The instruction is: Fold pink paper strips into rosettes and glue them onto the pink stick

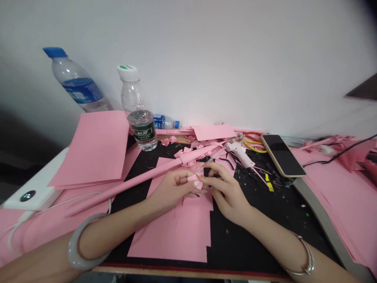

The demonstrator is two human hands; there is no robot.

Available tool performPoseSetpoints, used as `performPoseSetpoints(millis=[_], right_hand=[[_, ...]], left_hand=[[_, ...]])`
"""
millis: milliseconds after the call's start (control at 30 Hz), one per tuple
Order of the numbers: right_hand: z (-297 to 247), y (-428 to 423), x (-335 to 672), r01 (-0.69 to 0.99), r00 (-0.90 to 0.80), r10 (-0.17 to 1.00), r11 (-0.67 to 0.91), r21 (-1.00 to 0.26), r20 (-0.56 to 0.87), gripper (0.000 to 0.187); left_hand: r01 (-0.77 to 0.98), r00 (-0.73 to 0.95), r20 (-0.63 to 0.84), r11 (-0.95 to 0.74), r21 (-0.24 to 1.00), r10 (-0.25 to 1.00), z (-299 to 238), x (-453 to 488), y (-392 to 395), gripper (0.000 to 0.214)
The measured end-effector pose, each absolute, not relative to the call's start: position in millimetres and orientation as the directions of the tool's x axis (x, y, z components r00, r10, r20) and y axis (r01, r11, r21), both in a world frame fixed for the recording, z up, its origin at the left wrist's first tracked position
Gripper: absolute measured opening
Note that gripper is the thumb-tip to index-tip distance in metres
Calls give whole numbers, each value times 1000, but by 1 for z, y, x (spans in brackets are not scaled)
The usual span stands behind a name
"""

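My left hand and my right hand meet above the black cutting mat. Between their fingertips they pinch a small folded piece of pink paper. A long rolled pink paper stem runs from the left under my left hand's side up to a paper flower. A large cut pink paper sheet lies under my hands. A pale bangle circles my left wrist, and a silver bangle circles my right.
A white-and-pink hot glue gun and red-and-yellow-handled scissors lie beyond my right hand. A phone rests to their right. Water bottles and a stack of pink paper stand at the back left.
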State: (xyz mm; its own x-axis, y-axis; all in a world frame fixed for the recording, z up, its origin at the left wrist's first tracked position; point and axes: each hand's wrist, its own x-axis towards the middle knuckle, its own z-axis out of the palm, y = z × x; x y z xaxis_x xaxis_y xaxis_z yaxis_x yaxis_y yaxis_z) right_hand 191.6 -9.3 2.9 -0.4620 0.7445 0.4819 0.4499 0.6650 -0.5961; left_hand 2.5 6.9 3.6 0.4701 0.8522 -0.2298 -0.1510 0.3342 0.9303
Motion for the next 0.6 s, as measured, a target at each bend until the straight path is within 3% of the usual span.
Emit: performPoseSetpoints(millis=[167,267,400,600], right_hand=[[6,-9,191,464,-351,842,536,-705,409,28],[8,-9,190,483,-420,851,503,-717,314,7],[10,-9,188,440,-562,788,541,-717,251,27],[8,-12,187,437,-514,800,555,-707,310,34]], left_hand=[[-70,520,-205,281,957,829,1,4,6,9],[25,588,-191,219,975,786,2,4,3,12],[75,640,-159,145,987,752,0,4,1,14],[84,644,-183,170,982,743,0,5,1,15]])
